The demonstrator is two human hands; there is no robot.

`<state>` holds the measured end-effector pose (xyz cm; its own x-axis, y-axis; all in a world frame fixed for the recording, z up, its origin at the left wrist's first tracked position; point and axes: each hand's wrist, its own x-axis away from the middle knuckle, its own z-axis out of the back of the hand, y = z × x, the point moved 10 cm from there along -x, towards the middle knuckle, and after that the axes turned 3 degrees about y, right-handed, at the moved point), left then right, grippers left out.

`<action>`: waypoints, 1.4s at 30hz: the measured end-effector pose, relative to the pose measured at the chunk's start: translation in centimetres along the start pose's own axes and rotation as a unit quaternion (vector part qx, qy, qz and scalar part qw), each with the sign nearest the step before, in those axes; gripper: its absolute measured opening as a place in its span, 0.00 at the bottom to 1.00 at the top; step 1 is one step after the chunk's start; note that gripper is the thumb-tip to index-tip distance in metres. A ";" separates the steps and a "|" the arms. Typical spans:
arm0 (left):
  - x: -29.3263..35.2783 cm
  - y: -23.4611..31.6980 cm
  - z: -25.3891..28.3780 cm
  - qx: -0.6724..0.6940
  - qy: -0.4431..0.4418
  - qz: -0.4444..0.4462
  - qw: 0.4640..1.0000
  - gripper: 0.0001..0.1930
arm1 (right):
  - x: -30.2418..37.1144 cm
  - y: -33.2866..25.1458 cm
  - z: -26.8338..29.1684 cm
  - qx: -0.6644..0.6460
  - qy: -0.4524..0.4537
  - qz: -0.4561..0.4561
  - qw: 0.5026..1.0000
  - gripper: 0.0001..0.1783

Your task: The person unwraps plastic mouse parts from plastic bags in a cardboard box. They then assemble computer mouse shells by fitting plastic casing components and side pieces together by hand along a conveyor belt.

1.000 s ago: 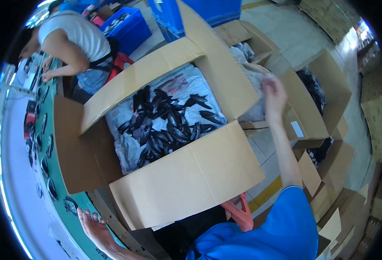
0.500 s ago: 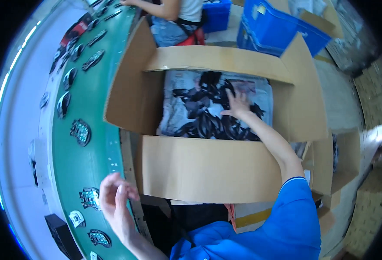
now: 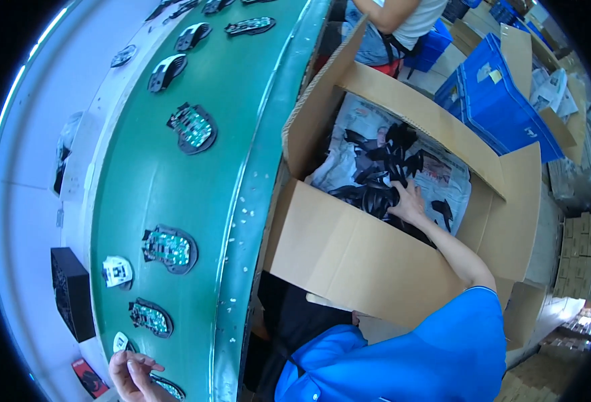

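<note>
My right hand (image 3: 409, 204) is inside a large cardboard box (image 3: 369, 258), its thumb and fingers spread against a pile of small curved black plastic parts (image 3: 369, 195). No part is visibly gripped; the fingertips are partly lost among the black pieces. Over the near end of a green conveyor belt (image 3: 168, 181) my left hand (image 3: 135, 376) hovers with loosely bent fingers and nothing in them. Closest to it are a small white-topped piece (image 3: 121, 342) and a computer mouse base with a bare circuit board (image 3: 151, 317).
More opened mouse bases (image 3: 169, 248) and mouse bodies (image 3: 167, 72) lie along the belt. A black box (image 3: 71, 295) stands beyond its left edge. Another person (image 3: 403, 17) is at the far side of the carton. Blue bins (image 3: 490, 100) stand at the upper right.
The view has turned left, so the box appears farther right. My right hand has moved nearer the box's front wall among the black parts. My left hand appears lower, over the belt.
</note>
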<state>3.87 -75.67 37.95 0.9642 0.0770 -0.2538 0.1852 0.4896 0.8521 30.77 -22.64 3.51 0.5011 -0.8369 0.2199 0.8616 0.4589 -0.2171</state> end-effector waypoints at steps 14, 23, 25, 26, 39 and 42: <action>1.3 -1.9 10.9 -0.059 0.015 -0.057 0.997 0.09 | -2.0 3.2 -0.7 -0.047 0.140 -0.015 0.989 0.34; 2.3 -2.8 15.6 -0.094 0.053 -0.052 0.993 0.13 | -2.2 11.3 2.2 -0.283 0.216 -0.041 0.934 0.23; 2.2 -3.5 17.5 -0.117 0.072 -0.059 0.989 0.13 | -1.4 11.6 0.1 -0.470 0.105 -0.178 0.858 0.26; 1.9 -3.7 17.9 -0.106 0.068 -0.054 0.991 0.14 | -1.2 12.2 -0.2 -0.565 0.098 -0.186 0.798 0.28; 0.6 -3.1 5.6 0.128 -0.203 -0.031 0.970 0.09 | 0.8 6.2 1.6 -0.857 -0.089 -0.199 0.467 0.10; 4.5 0.3 -4.2 0.142 -0.391 0.025 0.909 0.12 | 1.6 3.6 6.2 -0.890 -0.130 -0.101 0.425 0.07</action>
<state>7.44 -71.49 35.15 0.7929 -0.6017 0.0961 0.0730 0.2504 0.9654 35.15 -20.48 8.97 0.6228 -0.6386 0.4521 -0.4221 -0.7607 -0.4931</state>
